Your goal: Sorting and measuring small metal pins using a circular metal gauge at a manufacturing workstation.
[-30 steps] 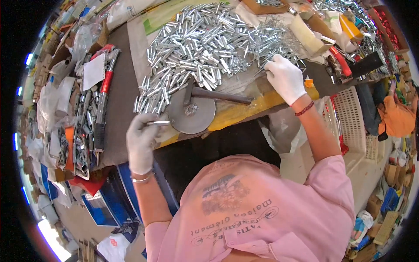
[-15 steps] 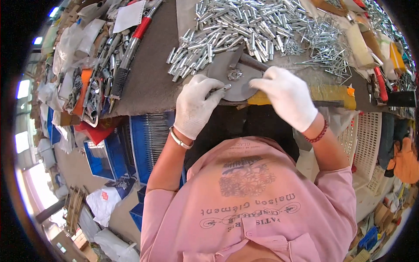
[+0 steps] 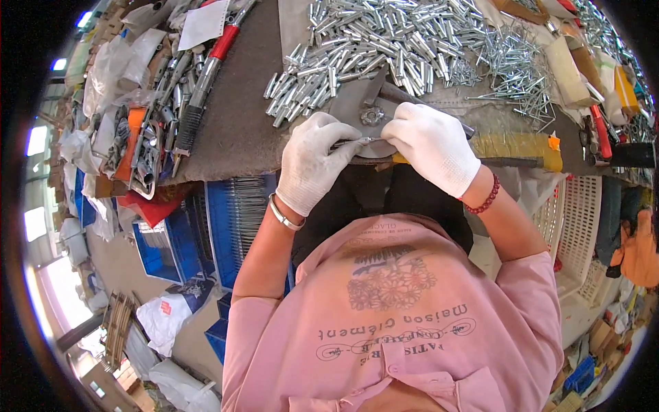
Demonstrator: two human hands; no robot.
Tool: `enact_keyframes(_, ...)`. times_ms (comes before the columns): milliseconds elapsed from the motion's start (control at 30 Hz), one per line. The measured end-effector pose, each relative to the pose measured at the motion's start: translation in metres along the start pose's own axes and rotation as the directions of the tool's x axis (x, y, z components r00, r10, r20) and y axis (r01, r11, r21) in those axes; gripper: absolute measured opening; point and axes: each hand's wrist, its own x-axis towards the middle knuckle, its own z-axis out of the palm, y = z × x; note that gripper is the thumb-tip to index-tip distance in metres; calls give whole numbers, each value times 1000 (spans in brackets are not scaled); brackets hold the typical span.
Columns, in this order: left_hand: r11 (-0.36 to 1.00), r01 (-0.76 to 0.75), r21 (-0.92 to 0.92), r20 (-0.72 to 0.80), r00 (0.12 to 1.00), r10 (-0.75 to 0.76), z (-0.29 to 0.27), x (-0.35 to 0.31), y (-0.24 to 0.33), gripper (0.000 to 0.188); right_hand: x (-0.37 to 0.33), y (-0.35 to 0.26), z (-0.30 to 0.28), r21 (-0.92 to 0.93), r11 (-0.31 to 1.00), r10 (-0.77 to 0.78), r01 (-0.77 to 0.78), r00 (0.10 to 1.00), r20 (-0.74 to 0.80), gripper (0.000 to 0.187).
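My left hand [image 3: 314,163], in a white glove, is closed on a small metal tube [image 3: 341,144] at the near edge of the bench. My right hand [image 3: 431,145], gloved too, pinches a thin metal pin [image 3: 373,139] whose tip meets the tube's right end. How far the pin sits inside the tube is hard to make out. Beyond the fingers lies a grey round plate [image 3: 349,103] with a small toothed metal piece [image 3: 371,115] on it. A hammer [image 3: 375,87] rests across the plate, its handle partly hidden behind my right hand.
A large heap of metal tubes [image 3: 371,41] covers the far bench, with loose pins [image 3: 518,72] to its right. Yellow tape [image 3: 515,147] runs along the front edge. Tools and a red-handled bar [image 3: 223,42] crowd the left. Blue crates [image 3: 240,220] stand below.
My right hand has moved left and inward, bringing its fingertips to the end of the tube. My left hand keeps its hold and has hardly moved.
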Motion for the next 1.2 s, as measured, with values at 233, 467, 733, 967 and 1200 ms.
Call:
enact_keyframes(233,997,30,-75,-5,1000,-30,8,-3,-7,12,0,-2,9,29,999,-30,32,998,-52,7)
enact_keyframes(467,999,-42,-32,-27,999,42,7,-5,-5,12,-5,-5,10,174,984,7,28,981,-196,10)
enact_keyframes(733,994,-106,29,-65,992,108,2,-3,7,13,-30,84,-35,-193,847,421,-495,847,-323,6)
enact_keyframes(967,991,-129,34,-74,989,131,3,-3,6,15,-23,86,-29,-268,821,448,-503,860,-244,7)
enact_keyframes(1200,996,-78,37,-75,994,80,10,-10,-5,15,-20,64,-29,-173,909,324,-378,905,-275,5)
